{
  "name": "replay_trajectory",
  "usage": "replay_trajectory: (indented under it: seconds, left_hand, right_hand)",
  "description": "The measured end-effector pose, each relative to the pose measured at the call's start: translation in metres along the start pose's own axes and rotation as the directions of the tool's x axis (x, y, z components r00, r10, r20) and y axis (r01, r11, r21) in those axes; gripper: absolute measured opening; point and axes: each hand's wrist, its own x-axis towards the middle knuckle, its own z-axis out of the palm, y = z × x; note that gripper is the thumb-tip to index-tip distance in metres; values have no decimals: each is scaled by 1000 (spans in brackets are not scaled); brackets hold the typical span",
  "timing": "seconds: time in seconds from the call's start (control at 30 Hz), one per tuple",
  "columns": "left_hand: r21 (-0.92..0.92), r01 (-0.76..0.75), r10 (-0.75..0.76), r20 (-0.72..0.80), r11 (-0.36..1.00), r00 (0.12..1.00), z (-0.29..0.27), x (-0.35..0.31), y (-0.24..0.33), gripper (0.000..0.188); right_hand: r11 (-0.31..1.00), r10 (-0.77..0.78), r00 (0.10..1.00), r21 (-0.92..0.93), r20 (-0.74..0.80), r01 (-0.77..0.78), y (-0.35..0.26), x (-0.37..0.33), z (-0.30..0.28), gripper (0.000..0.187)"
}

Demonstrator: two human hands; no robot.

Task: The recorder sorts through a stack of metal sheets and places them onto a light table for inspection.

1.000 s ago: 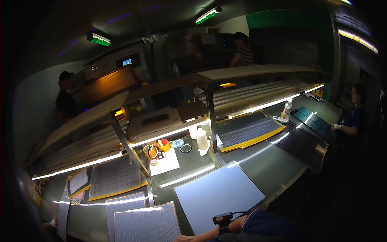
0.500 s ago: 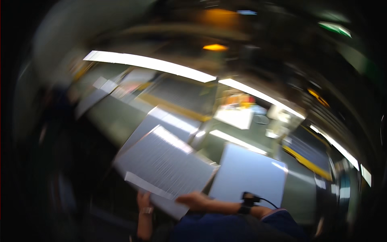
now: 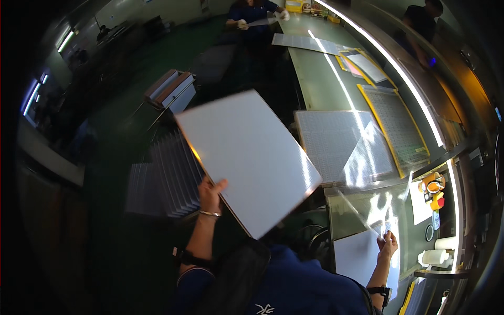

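Note:
My left hand [image 3: 211,198] grips the near left edge of a pale rectangular panel [image 3: 249,163], thumb on top. The panel is tilted and held up off the bench, out over the dark floor side. On the right, my right hand [image 3: 387,245] pinches a clear plastic film [image 3: 385,207], which catches bright glare and stretches away over the bench. Beneath that hand lies another pale blue-white panel [image 3: 357,253], partly covered by my forearm. A sheet with a fine grid pattern [image 3: 328,139] lies flat on the bench just beyond the held panel.
Yellow-edged dark panels [image 3: 396,126] lie along the green bench [image 3: 320,79]. Scissors and tape [image 3: 434,189] and white bottles [image 3: 436,257] stand at right. A rack of upright clear sheets [image 3: 165,176] is at left. A gloved co-worker [image 3: 254,13] holds a sheet at the far end.
My view has swung left along the bench. My left hand now holds a pale panel up and out to the left; my right hand, then by the stacked sheets, now pinches clear film at right.

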Motion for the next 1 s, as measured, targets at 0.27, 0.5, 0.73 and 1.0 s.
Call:
replay_trajectory:
  seconds: [0.27,0.5,0.73,1.0]
  left_hand:
    - [714,-367,480,49,597,876,-16,74,78,18]
    - [863,-316,515,77,394,854,-17,97,43,32]
    - [884,-96,315,-61,458,947,-14,95,30,32]
    - [899,-22,265,-106,438,959,-17,104,36,30]
  right_hand:
    - [994,-34,999,-103,-28,31,-27,-28,0,22]
    - [991,17,998,-134,-66,-26,-24,-48,-7,23]
    - [987,0,996,-160,-91,-14,-25,-50,-3,23]
    - [988,7,993,-151,-115,-24,-20,-51,4,24]
